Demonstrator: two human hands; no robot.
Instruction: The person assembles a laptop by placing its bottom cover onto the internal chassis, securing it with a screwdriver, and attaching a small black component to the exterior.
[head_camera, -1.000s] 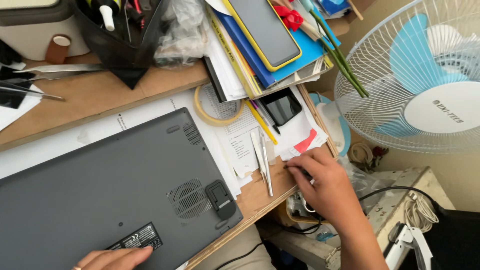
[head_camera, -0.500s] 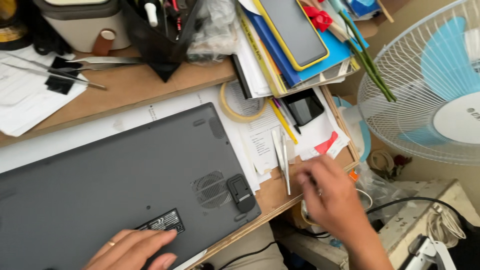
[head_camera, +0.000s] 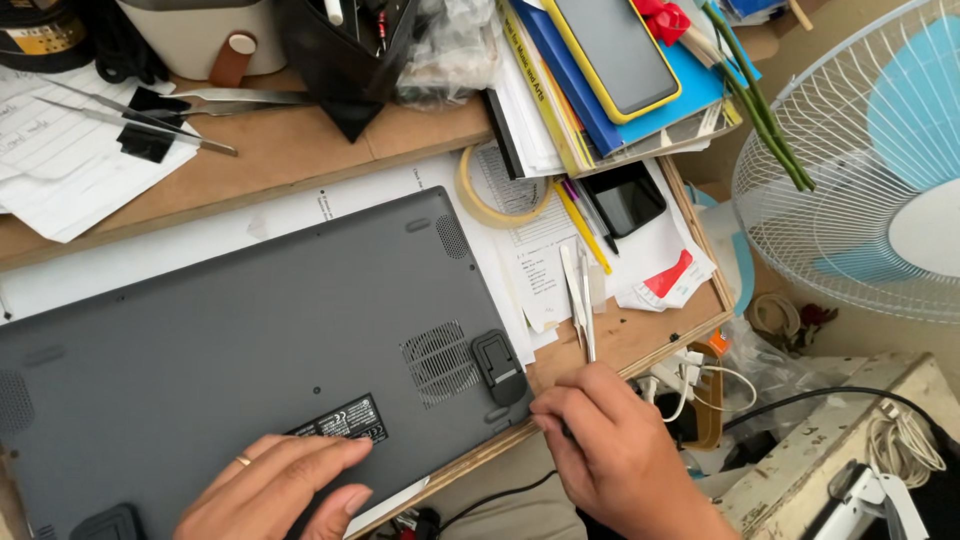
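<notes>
**Laptop face down on cluttered bench, both hands at its near edge**

Risk first. The grey laptop (head_camera: 250, 350) lies underside up, its near right corner reaching the bench (head_camera: 640, 340) edge. Judgement: a push from either hand could slide it off toward the person, since loose papers (head_camera: 540, 260) lie under its right side and would let it skate. The tweezers (head_camera: 583, 300) lie just beside the right hand, tips toward the edge; a careless sweep could knock them down into the tangle of cables (head_camera: 700, 390) below. The stack of books with a phone (head_camera: 610, 50) on top overhangs the upper bench and looks poorly balanced.

Left hand (head_camera: 275, 490): open, palm down, fingers spread flat on the laptop's underside just below the black label (head_camera: 345, 418). It grips nothing; it presses or steadies.

Right hand (head_camera: 610, 450): fingers curled in, fingertips (head_camera: 545, 410) at the bench edge just right of the laptop's corner, near the small black latch-like part (head_camera: 498, 365). Whether something is pinched in it cannot be told; the fingers hide it.

Tape roll (head_camera: 500, 190) and white fan (head_camera: 860, 170) stand well apart from both hands.
</notes>
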